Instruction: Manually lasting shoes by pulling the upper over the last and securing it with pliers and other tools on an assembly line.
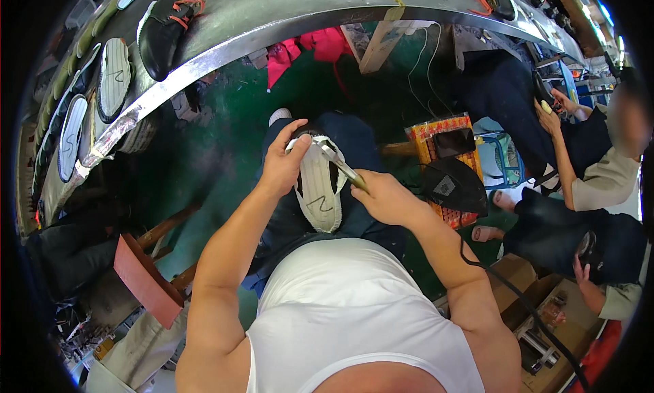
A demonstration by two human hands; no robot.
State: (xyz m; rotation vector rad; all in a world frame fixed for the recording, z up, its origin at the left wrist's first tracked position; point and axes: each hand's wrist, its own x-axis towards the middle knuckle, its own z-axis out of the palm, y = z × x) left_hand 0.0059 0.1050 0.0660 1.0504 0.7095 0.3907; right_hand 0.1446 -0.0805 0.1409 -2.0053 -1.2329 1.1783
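A shoe (pixel 319 188) rests sole-up on my lap, its pale underside marked with a dark pen line. My left hand (pixel 283 162) grips its far end, with the fingers wrapped over the edge and the thumb near the rim. In my right hand (pixel 383 197) are metal pliers (pixel 344 167) with a yellowish handle. Their head lies against the shoe's right edge near its far end. What the jaws hold, if anything, is too small to make out.
A metal-edged bench (pixel 225 49) curves across the far side, bearing a black shoe (pixel 162 35) and pale-soled shoes (pixel 114 79). To the right, a stool with an orange patterned top (pixel 464 217) holds a phone (pixel 452 142) and a black cap (pixel 453 185). Two people sit further right, handling shoes.
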